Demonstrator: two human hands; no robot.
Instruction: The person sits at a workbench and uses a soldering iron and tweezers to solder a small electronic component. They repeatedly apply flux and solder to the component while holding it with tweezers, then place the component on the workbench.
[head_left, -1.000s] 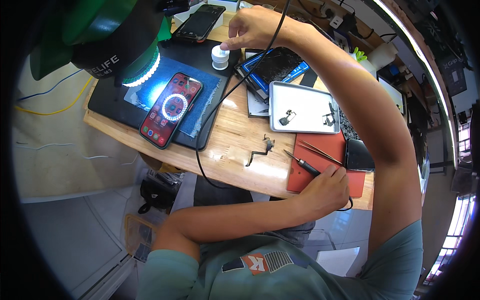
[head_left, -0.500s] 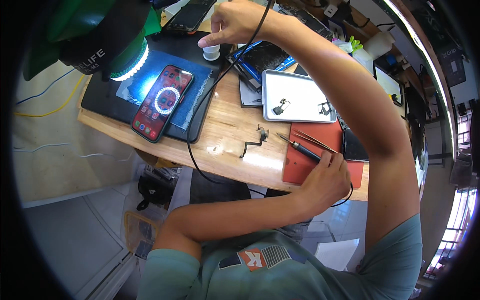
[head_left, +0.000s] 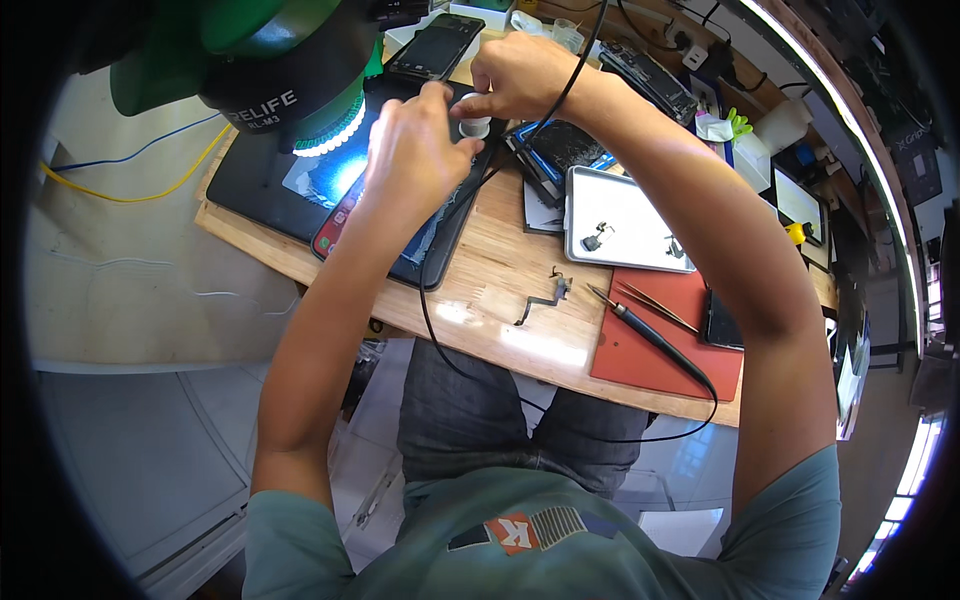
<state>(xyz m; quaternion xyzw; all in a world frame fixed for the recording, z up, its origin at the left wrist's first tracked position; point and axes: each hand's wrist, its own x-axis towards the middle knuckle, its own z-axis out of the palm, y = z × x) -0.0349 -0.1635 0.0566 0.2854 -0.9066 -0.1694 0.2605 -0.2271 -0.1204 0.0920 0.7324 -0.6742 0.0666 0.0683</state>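
- The left hand (head_left: 415, 150) and the right hand (head_left: 520, 72) met over a small white jar (head_left: 474, 125) on the dark work mat (head_left: 255, 185), fingers closed around its top.
- A red phone (head_left: 335, 225) lay partly hidden beneath the left hand, under the lit ring of a green microscope (head_left: 285, 75).
- A black-handled soldering iron (head_left: 650, 335) and tweezers (head_left: 655, 305) rested untouched on a red pad (head_left: 665, 365).
- A metal tray (head_left: 625, 220) held small parts beside a cracked phone (head_left: 560, 150).

Both forearms reach up toward 12 o'clock; the left hand (head_left: 415, 150) and right hand (head_left: 520, 72) meet (fingertips nearly touching), fingers curled in a pinching grip.
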